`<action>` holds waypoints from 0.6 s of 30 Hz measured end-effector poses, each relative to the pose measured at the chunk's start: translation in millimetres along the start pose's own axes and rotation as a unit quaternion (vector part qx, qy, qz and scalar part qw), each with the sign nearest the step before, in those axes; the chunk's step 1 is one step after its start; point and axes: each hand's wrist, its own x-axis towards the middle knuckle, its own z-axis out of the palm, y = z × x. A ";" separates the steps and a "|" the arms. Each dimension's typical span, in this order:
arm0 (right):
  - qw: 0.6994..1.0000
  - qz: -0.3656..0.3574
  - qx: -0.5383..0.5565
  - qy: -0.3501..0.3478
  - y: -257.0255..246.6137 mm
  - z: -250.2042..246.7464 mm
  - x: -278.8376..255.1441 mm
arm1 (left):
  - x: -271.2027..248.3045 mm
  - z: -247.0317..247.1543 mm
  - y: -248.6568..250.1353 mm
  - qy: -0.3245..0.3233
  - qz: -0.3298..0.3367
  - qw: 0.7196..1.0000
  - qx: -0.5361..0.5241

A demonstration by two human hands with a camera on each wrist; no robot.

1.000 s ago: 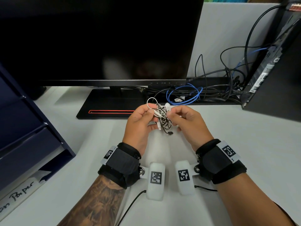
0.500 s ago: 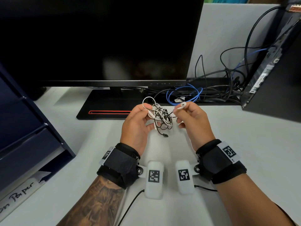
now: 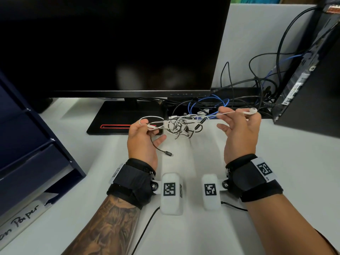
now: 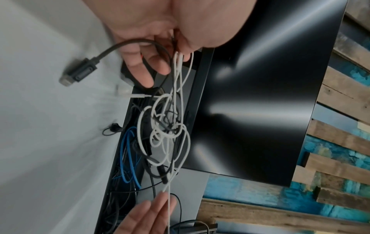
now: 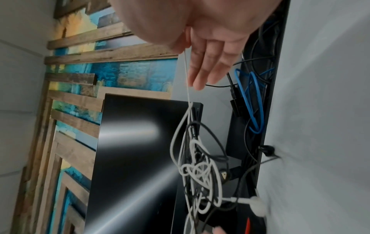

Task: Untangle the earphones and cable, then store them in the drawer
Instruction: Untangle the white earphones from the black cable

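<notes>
A knot of white earphone cord and thin black cable (image 3: 179, 126) hangs in the air between my hands, above the white desk. My left hand (image 3: 147, 127) pinches a white loop and the black cable at the knot's left end. The cable's black plug (image 3: 168, 154) dangles below that hand. My right hand (image 3: 237, 116) holds one white strand, pulled taut, with an earbud (image 3: 251, 111) sticking out past the fingers. The left wrist view shows the knot (image 4: 168, 134) and the plug (image 4: 77, 72). In the right wrist view the taut strand (image 5: 187, 76) leads to the knot (image 5: 200, 167) and a second earbud (image 5: 258, 205).
A dark blue drawer unit (image 3: 31, 144) stands at the left edge of the desk. Behind the hands are a black monitor (image 3: 110, 46) on its base (image 3: 121, 116), a heap of black and blue cables (image 3: 211, 105), and a black computer case (image 3: 312, 89) at the right.
My hands have drawn apart. The right hand carried the earbud to the right, so the knot is stretched wider. The black plug has dropped lower under the left hand.
</notes>
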 end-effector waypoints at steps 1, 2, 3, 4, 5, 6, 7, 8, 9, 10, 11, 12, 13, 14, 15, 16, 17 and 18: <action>1.000 0.003 0.012 0.001 -0.8 -0.8 0.6 | 1.2 -0.6 0.2 0.016 0.002 1.000 -0.003; 1.000 0.004 0.023 0.002 -1.0 -1.4 0.9 | 2.4 -1.4 0.4 0.032 0.003 0.999 -0.005; 0.999 0.003 0.031 0.006 -1.0 -2.2 1.4 | 3.8 -2.3 0.8 0.047 0.001 0.999 -0.009; 0.999 -0.004 0.035 0.013 -1.4 -3.2 2.3 | 5.6 -3.5 2.0 0.061 -0.001 0.998 -0.015; 0.999 -0.012 0.036 0.023 -2.1 -4.6 4.0 | 7.5 -4.8 3.6 0.075 -0.004 0.997 -0.021; 0.999 -0.019 0.035 0.036 -3.0 -6.4 6.4 | 9.5 -6.2 5.6 0.089 -0.008 0.996 -0.028; 0.998 -0.021 0.029 0.050 -3.9 -8.3 8.8 | 11.5 -7.6 7.3 0.100 -0.012 0.994 -0.034; 0.998 -0.020 0.018 0.062 -4.1 -10.0 11.0 | 12.8 -8.4 8.5 0.106 -0.016 0.993 -0.040; 0.997 -0.019 0.004 0.072 -3.1 -11.0 12.7 | 12.9 -8.7 8.8 0.106 -0.019 0.993 -0.043; 0.997 -0.019 -0.010 0.077 -2.0 -11.5 13.4 | 12.2 -8.2 8.3 0.104 -0.020 0.993 -0.043; 0.997 -0.021 -0.022 0.074 -0.8 -11.0 13.1 | 11.1 -7.3 7.0 0.098 -0.020 0.994 -0.041; 0.997 -0.024 -0.032 0.063 0.4 -10.1 12.1 | 9.6 -6.4 5.4 0.089 -0.020 0.995 -0.037; 0.998 -0.027 -0.040 0.046 1.5 -9.1 10.6 | 8.2 -5.5 4.0 0.079 -0.020 0.996 -0.034; 0.998 -0.028 -0.048 0.025 1.8 -8.2 8.8 | 7.0 -5.0 3.1 0.069 -0.020 0.997 -0.034; 0.998 -0.027 -0.058 0.002 2.1 -7.7 7.5 | 6.3 -4.5 2.5 0.058 -0.019 0.998 -0.033; 0.997 -0.023 -0.071 -0.023 2.6 -7.5 6.3 | 5.7 -4.2 2.3 0.045 -0.019 0.998 -0.033; 0.995 -0.016 -0.086 -0.048 3.7 -7.2 5.0 | 5.3 -4.0 2.1 0.031 -0.019 0.999 -0.030; 0.992 -0.007 -0.101 -0.072 4.7 -6.8 3.3 | 4.5 -3.5 2.0 0.015 -0.019 0.999 -0.026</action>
